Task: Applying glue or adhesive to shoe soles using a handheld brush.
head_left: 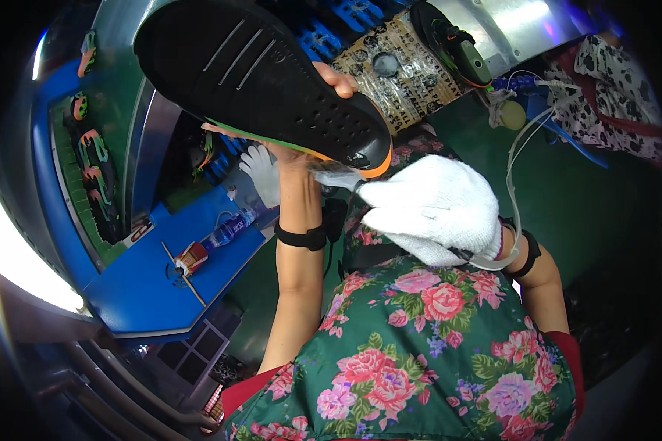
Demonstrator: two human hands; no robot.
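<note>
A black shoe (243, 81) with a green and orange edge is tilted up before me, its dark sole facing me. My left hand (336, 79) is bare and grips the shoe from behind; its fingertips curl over the right side, and the rest is mostly hidden. My right hand (434, 206), in a white knitted glove, is closed around a brush (336, 177). Only the dark neck and pale, motion-blurred bristles of the brush show, close to the shoe's orange end. Whether the bristles touch the shoe, I cannot tell.
Beyond, another dark shoe (452, 48) lies by a taped brown board (397, 88). A blue table (147, 287) at left bears a bottle (228, 229) and a red cup (191, 257). A white glove (260, 173) lies nearby. A pale tube (513, 173) loops beside my right arm.
</note>
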